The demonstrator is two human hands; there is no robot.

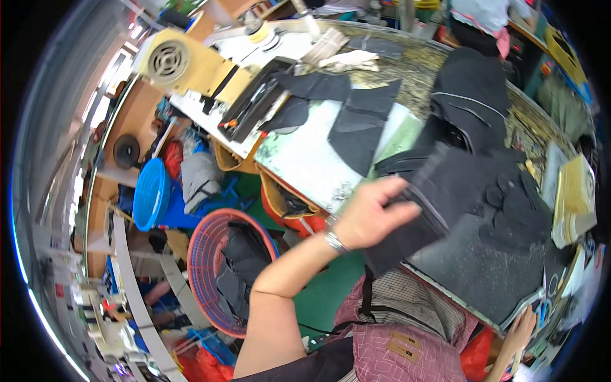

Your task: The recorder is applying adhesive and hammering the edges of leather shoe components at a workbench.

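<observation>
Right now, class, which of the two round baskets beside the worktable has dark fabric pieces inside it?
The red mesh basket, nearest the person's elbow, holds dark fabric pieces. The blue basket stands on its side further left, nothing visible inside.

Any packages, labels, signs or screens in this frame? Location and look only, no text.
Two tan labels: small rectangular patches on the pink patterned apron, bottom centre, one above the other.
Yellow box: right edge of the worktable, boxy, yellow with pale sides; contents cannot be told.
No screens or signs can be made out.
Left hand grips dark fabric at centre; right hand rests at the table's lower right edge.
</observation>
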